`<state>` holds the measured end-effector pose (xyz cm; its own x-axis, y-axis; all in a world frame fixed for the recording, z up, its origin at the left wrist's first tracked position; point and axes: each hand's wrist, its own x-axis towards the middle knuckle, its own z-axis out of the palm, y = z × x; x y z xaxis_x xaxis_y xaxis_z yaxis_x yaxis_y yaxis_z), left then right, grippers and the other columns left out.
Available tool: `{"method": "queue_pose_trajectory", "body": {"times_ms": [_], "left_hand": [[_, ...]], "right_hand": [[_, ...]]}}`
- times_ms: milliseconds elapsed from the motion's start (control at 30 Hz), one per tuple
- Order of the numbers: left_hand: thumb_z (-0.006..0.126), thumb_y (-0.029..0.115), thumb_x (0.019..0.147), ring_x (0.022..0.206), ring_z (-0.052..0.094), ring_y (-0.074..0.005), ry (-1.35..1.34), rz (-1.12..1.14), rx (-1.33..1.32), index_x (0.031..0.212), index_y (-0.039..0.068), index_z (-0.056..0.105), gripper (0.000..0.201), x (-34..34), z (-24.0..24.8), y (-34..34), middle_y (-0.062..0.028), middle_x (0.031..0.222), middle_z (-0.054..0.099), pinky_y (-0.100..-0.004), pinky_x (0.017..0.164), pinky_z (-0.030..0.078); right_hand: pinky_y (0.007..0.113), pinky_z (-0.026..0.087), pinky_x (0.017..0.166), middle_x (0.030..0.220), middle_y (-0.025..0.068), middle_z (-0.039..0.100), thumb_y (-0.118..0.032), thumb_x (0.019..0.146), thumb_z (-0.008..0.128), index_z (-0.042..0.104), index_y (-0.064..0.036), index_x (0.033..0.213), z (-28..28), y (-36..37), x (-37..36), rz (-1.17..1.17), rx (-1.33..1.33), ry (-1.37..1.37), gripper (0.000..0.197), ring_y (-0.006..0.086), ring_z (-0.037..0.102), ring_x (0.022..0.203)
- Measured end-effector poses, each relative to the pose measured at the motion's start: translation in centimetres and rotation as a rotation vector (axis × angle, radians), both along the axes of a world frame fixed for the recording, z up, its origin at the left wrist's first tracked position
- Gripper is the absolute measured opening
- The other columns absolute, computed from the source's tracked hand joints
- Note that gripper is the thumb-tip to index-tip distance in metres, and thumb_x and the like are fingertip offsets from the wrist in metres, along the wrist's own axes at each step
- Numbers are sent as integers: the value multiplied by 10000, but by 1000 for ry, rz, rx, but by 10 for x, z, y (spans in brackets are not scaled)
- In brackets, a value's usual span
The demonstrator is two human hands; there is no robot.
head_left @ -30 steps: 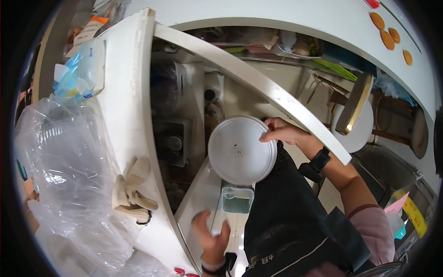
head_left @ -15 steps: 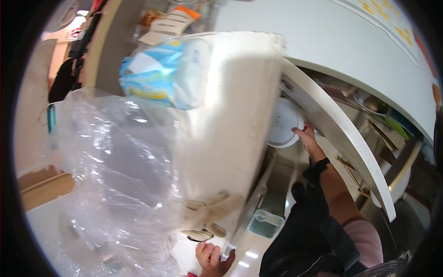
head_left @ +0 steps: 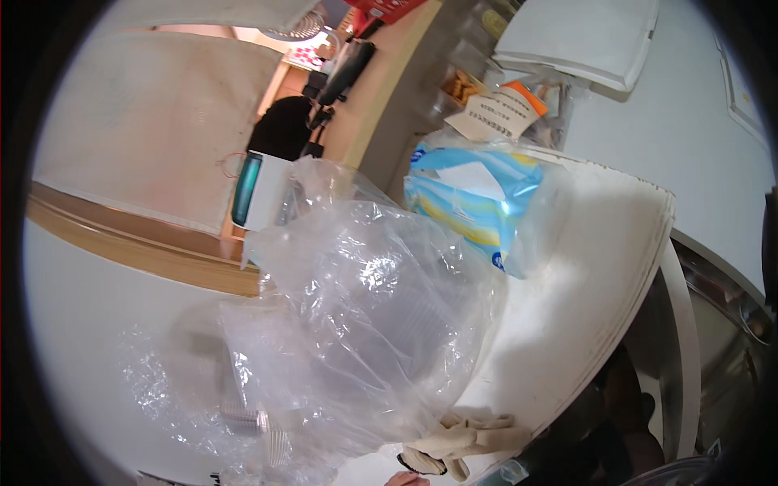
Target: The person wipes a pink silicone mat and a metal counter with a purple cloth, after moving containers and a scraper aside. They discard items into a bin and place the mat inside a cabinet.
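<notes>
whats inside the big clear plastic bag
Ridged see-through shapes, probably plastic containers, show through the clear plastic bag; glare and folds hide their number and exact form.

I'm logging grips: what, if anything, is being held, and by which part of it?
It cannot be told: only part of the left hand shows, at the lower edge near the cream glove; the right hand is out of view.

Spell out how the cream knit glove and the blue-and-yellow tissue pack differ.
Colour: the cream knit glove is plain but for a dark cuff edge; the blue-and-yellow tissue pack is brightly patterned.
Shape: the glove is limp and crumpled, the pack bulkier and blockier.
Place: the glove lies near the left hand, the pack farther off.
Shared: both rest on the white surface.
</notes>
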<state>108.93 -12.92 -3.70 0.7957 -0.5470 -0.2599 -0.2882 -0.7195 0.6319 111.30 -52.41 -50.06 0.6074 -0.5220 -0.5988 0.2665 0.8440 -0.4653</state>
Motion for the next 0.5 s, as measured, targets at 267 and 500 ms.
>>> {"method": "queue_pose_trajectory", "body": {"times_ms": [267, 500], "left_hand": [[600, 186, 773, 1077, 449, -402, -659, -839, -18, 1033, 1, 582, 319, 7, 24, -46, -176, 1113, 486, -533, 862, 396], [543, 78, 856, 660, 525, -98, -11, -36, 36, 870, 71, 560, 23, 9, 4, -17, -20, 730, 548, -208, 578, 431]], "right_hand": [[308, 449, 682, 928, 28, 570, -231, 816, 585, 495, -111, 1162, 22, -10, 0, 19, 70, -170, 377, 145, 551, 808], [327, 457, 715, 943, 31, 579, -245, 830, 562, 489, -135, 1190, 83, 11, -38, 78, 133, -296, 384, 170, 565, 846]]}}
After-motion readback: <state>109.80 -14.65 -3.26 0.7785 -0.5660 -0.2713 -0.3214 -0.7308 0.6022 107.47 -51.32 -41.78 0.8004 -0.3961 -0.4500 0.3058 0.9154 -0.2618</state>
